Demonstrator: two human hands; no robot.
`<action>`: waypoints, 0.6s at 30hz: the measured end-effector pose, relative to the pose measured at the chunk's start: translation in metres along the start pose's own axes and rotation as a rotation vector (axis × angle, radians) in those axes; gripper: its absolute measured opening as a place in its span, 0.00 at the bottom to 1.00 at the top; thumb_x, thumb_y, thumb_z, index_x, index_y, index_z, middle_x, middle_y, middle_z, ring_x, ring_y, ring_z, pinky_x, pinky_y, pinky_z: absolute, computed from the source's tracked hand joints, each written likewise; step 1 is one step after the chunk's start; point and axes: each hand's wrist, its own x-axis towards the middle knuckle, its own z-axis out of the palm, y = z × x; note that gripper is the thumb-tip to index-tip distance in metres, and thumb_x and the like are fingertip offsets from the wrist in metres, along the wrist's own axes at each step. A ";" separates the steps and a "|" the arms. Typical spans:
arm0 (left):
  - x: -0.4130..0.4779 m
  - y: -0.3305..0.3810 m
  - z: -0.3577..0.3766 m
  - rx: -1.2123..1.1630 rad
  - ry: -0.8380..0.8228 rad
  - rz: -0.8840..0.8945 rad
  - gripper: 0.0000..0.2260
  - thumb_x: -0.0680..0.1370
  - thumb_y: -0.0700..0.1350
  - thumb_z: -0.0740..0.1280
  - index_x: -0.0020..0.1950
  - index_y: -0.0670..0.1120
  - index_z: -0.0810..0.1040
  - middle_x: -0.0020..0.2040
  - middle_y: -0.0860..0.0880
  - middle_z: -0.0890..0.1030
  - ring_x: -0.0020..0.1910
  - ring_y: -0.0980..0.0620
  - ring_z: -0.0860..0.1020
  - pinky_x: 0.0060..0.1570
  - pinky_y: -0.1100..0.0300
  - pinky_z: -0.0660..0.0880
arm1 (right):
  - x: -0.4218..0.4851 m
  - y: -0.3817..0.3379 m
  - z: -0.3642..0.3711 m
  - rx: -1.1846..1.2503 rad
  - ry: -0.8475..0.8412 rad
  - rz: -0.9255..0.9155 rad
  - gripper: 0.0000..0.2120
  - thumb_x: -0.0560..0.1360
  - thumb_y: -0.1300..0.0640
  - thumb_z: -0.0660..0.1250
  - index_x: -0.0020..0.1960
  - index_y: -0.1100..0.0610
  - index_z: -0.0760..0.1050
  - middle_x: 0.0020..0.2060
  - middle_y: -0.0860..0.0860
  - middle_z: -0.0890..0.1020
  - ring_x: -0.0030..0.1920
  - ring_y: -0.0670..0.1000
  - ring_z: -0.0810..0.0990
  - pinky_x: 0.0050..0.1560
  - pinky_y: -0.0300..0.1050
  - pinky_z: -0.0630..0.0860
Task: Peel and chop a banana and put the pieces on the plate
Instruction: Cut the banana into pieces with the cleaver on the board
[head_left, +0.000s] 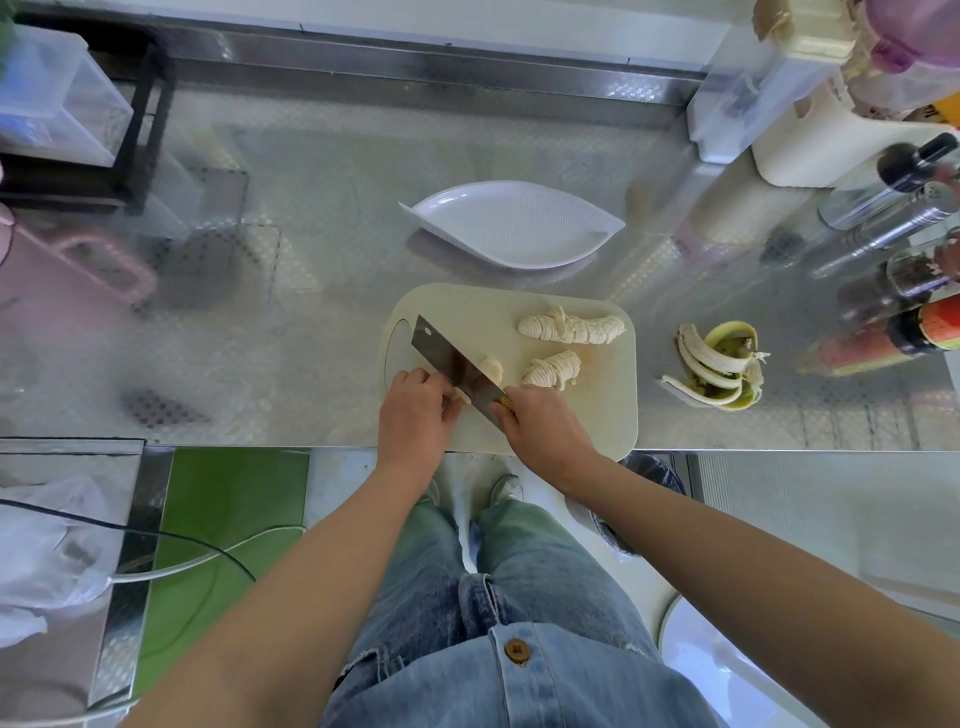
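Observation:
A cream cutting board (467, 312) lies at the counter's front edge. My right hand (545, 426) grips the handle of a cleaver (447, 358), whose blade runs diagonally up and left across the board. My left hand (415, 410) holds a banana piece (491, 370) against the blade with curled fingers. Two rows of thin banana slices lie on the board, a long row (571, 328) at the back right and a short row (551, 369) in the middle. The white leaf-shaped plate (511, 223) stands behind the board with nothing on it.
The banana peel (719, 366) lies on the steel counter right of the board. Bottles and spice jars (904, 291) crowd the right side, a pink jug (67, 270) and a black rack (130, 119) stand at the left. A bin (649, 473) sits below the counter edge.

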 end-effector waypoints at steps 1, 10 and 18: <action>0.000 -0.001 0.000 -0.001 -0.001 -0.002 0.07 0.74 0.46 0.72 0.42 0.42 0.79 0.40 0.44 0.79 0.43 0.45 0.73 0.36 0.54 0.69 | 0.000 0.001 0.002 0.006 -0.005 0.007 0.14 0.81 0.53 0.57 0.38 0.57 0.64 0.34 0.54 0.70 0.35 0.55 0.69 0.36 0.46 0.62; 0.000 -0.002 0.001 -0.012 0.011 0.007 0.08 0.74 0.46 0.72 0.41 0.42 0.79 0.39 0.45 0.79 0.42 0.45 0.73 0.34 0.55 0.69 | 0.000 -0.002 -0.003 0.037 0.051 -0.023 0.15 0.81 0.52 0.58 0.40 0.60 0.70 0.34 0.54 0.72 0.33 0.55 0.68 0.35 0.46 0.62; 0.000 -0.002 0.001 -0.014 0.009 0.008 0.08 0.74 0.47 0.72 0.40 0.42 0.79 0.38 0.45 0.79 0.41 0.45 0.72 0.34 0.52 0.71 | 0.000 -0.002 -0.002 0.014 0.030 -0.014 0.15 0.81 0.53 0.58 0.41 0.61 0.71 0.34 0.54 0.71 0.33 0.55 0.69 0.35 0.46 0.62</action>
